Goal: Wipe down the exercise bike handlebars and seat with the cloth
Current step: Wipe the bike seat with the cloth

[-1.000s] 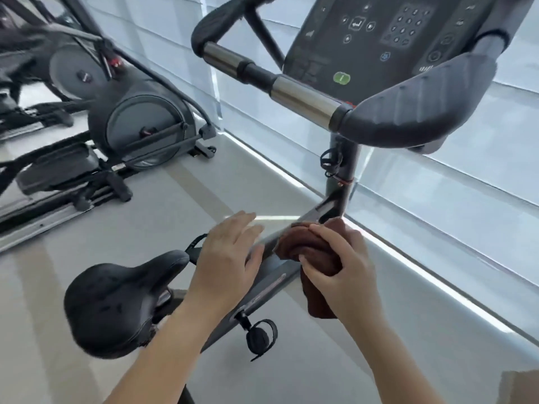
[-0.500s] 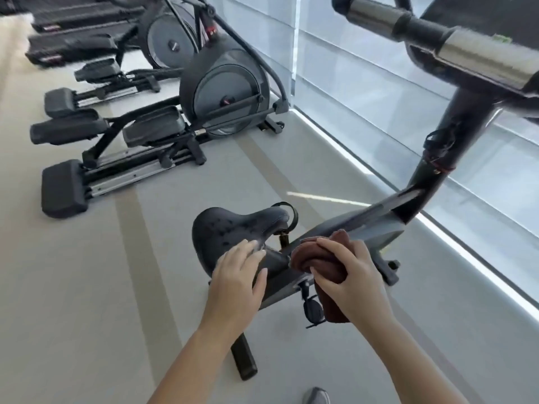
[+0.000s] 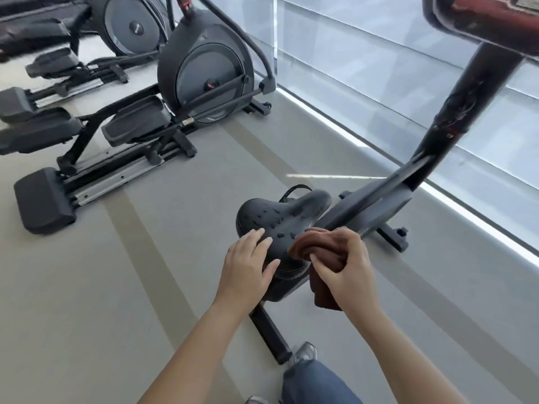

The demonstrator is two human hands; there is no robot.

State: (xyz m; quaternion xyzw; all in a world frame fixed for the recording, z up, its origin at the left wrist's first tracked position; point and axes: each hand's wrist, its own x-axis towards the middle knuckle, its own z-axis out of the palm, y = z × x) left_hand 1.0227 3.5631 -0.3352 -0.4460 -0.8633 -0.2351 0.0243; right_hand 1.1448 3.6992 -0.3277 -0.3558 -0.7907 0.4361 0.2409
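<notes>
Now brown cloth bunched in right hand, against seat.

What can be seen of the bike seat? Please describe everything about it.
The seat is a black saddle, matte and padded by its look, with small slots in its top. Its wide rear faces the person, its narrow nose the front post. The left hand rests on its rear left with straight fingers. A bunched brown cloth, gripped by the right hand, meets its right edge.
</notes>
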